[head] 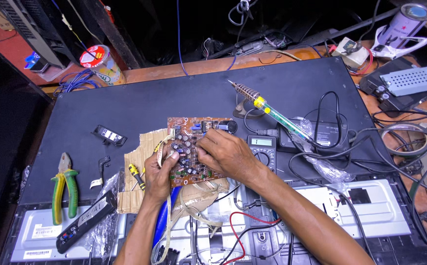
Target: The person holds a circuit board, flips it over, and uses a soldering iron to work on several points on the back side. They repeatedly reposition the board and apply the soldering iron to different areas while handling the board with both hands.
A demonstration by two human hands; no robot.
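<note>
While held, circuit board [194, 147] between left hand [158, 177], right hand [226, 154]

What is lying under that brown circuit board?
A torn piece of cardboard lies under the circuit board, on the dark panel. Both hands, left and right, cover the rest.

I see a matt brown fibre circuit board [190, 149] on torn rough cardboard [142, 162]; far right, a coiled bare-metal soldering stand [245, 92]; near left, glossy green plastic-handled pliers [64, 189].
</note>
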